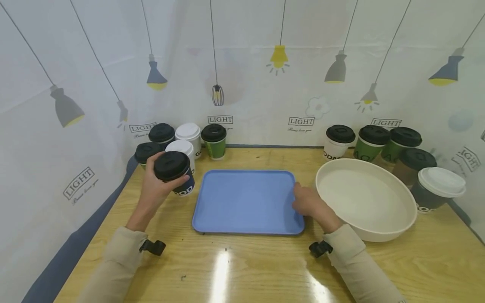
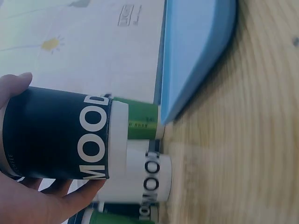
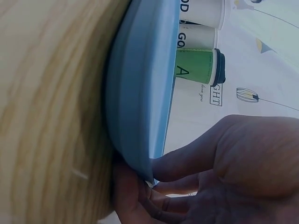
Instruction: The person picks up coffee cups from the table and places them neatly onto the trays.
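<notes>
My left hand grips a dark navy paper coffee cup with a black lid, fingers on one side and thumb on the other. White letters reading MOOD run around the cup in the left wrist view. The cup is held above the wood, left of a blue tray. At the tray's right edge, my right hand pinches the rim. In the right wrist view its thumb lies on the upper side of the rim and its fingers are beneath.
Behind the left hand stand several lidded cups, including a green cup and a white cup. A large cream round basin sits right of the tray, with more lidded cups behind it. A printed curtain backs the wooden table.
</notes>
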A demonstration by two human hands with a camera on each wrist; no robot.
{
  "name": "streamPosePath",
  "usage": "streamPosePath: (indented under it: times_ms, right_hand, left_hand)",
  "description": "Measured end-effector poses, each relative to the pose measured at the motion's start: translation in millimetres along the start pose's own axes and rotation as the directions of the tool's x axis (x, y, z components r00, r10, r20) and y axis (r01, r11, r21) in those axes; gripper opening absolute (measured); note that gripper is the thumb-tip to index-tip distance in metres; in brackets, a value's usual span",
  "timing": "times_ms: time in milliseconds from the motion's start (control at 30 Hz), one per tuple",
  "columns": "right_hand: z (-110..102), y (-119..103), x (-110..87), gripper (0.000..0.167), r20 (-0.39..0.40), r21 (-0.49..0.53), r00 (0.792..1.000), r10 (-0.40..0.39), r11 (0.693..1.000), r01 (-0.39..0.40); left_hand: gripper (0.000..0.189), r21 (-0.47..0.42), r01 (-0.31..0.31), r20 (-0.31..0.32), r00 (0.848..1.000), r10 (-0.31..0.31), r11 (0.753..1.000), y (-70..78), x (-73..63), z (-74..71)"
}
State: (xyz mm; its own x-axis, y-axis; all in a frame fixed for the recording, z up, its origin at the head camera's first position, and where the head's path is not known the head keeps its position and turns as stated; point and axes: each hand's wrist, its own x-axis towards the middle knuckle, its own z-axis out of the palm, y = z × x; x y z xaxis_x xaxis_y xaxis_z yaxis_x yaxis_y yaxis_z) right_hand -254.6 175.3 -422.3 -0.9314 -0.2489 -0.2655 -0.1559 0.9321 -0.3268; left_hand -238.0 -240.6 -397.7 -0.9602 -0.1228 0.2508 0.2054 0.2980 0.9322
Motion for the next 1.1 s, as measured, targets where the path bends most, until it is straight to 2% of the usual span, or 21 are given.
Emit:
streamPosePath:
  times_ms: [233, 433, 567, 767, 1100]
  right_hand:
    - [-1.4, 5.6, -1.3, 0.071, -0.013, 0.004, 0.999, 0.035, 0.999, -0.035]
    - [-1.3, 8.9, -4.3, 0.071, -0.034, 0.014, 0.999, 0.033, 0.999, -0.033]
    - [-0.1, 10.3, -4.7, 0.071, -0.052, 0.008, 0.998, 0.026, 1.0, -0.026]
    - [1.2, 7.1, -2.5, 0.07, -0.053, -0.001, 0.998, 0.024, 1.0, -0.025]
    - [6.4, 4.5, -1.2, 0.071, -0.087, 0.004, 0.996, -0.017, 1.0, 0.018]
  left_hand:
    - [0.096, -0.014, -0.052, 0.053, 0.997, 0.053, 0.999, -2.9, 24.0, 39.8]
    - [0.097, 0.013, -0.031, 0.059, 0.998, 0.03, 0.999, -3.4, 41.4, 71.4]
    - [0.1, 0.031, -0.011, 0.068, 0.998, 0.009, 0.999, -5.9, 51.1, 86.4]
    - [0.101, 0.059, 0.015, 0.05, 0.999, -0.018, 0.998, -15.7, 56.2, 94.4]
    - [0.109, 0.129, 0.024, 0.1, 0.994, -0.037, 0.991, -28.1, 53.2, 86.1]
